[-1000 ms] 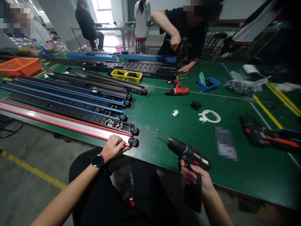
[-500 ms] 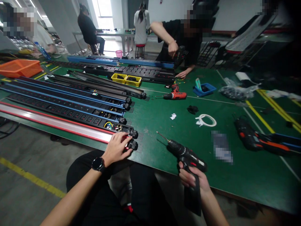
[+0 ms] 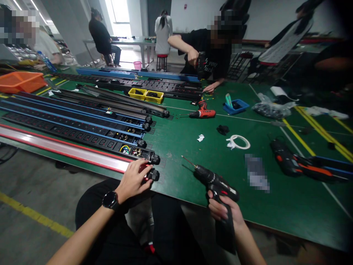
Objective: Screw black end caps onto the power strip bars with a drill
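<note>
My right hand [image 3: 224, 208] is wrapped round the handle of a black cordless drill [image 3: 216, 182], its long bit pointing up and left above the green table [image 3: 176, 140]. My left hand [image 3: 135, 176], with a watch on the wrist, rests over the end of the red-edged strip [image 3: 68, 149], fingers spread around it beside a black cable gland [image 3: 154, 175]. Just behind that strip lies a black socket strip [image 3: 91, 138] with exposed wiring near its end. Several blue-edged strips [image 3: 110, 129] lie farther back.
A red drill [image 3: 202, 113], a blue tray [image 3: 235, 106], a white ring of tape or tubing [image 3: 242, 142] and another black drill [image 3: 285, 158] are on the table. Yellow boxes [image 3: 146, 95] and an orange basket [image 3: 22, 82] stand farther back. A person [image 3: 217, 48] works across the table.
The view has shifted slightly. My left hand has moved a little down and left at the strip's end, and something red now shows under its fingers. The drill stays in my right hand.
</note>
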A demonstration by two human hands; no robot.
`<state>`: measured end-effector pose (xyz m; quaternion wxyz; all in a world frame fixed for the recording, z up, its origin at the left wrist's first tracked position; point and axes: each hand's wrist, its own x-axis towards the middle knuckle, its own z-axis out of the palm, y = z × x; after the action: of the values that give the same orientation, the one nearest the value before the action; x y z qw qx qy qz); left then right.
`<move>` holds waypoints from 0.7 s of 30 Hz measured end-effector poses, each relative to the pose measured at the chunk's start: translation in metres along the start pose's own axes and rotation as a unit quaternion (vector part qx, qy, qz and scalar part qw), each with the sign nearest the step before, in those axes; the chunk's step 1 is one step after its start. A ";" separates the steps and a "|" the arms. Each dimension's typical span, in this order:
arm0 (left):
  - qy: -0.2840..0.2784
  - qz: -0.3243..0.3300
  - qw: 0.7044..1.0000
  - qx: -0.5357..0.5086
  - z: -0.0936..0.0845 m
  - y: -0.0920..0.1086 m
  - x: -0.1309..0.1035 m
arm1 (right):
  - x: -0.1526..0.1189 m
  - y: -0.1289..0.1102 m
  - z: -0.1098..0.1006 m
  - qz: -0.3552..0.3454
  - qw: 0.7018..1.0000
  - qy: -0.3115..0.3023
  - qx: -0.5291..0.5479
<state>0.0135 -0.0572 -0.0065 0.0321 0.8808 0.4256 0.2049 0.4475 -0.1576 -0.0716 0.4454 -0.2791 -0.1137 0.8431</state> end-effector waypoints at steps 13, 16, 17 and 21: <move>0.035 -0.063 0.997 -0.002 -0.012 -0.002 -0.002 | 0.002 -0.004 0.005 0.008 1.000 0.002 -0.026; 0.154 -0.201 0.967 0.030 -0.023 -0.021 -0.004 | 0.003 -0.004 0.003 0.014 1.000 0.007 -0.011; 0.191 -0.243 0.950 0.040 -0.026 -0.031 -0.005 | 0.003 -0.004 0.002 0.018 1.000 0.008 -0.008; 0.262 -0.364 0.887 0.107 -0.033 -0.076 -0.011 | 0.004 -0.004 -0.004 0.030 0.999 0.010 -0.004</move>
<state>-0.0619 -0.0209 0.0027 -0.1030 0.5766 0.7286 0.3550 0.4508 -0.1520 -0.0749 0.4196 -0.2926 -0.1045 0.8529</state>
